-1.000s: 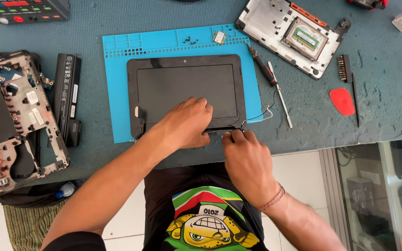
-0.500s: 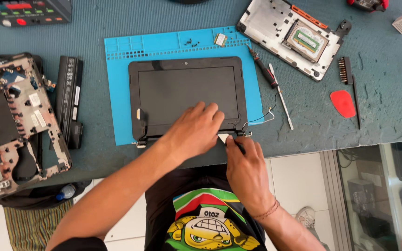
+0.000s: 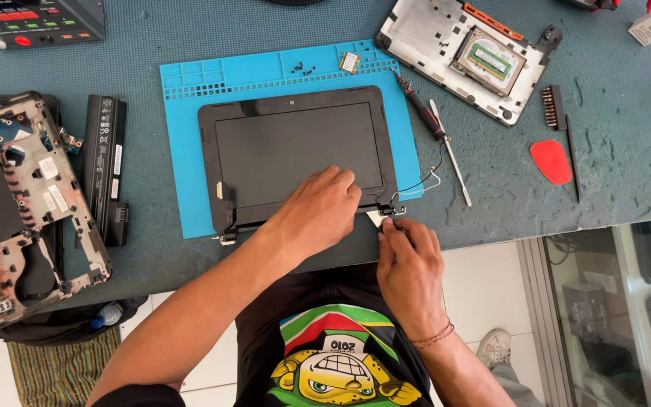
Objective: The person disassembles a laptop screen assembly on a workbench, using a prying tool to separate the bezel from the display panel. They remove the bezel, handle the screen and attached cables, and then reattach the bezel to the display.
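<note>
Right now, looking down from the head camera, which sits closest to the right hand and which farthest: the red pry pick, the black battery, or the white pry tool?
1. White pry tool, at the right hand's fingertips.
2. Red pry pick, up to the right.
3. Black battery, far left.

The screen panel [image 3: 295,151] was framed in matt black plastic, its glass dark and faintly glossy. The mat [image 3: 190,113] beneath was seen as smooth blue rubber or silicone. The tabletop [image 3: 612,173] was covered in a rough, worn teal surface. The base cover [image 3: 446,45] looked like dull grey metal or plastic. The pick [image 3: 551,161] was smooth red plastic. The battery [image 3: 105,166] was cased in matt black plastic.
</note>
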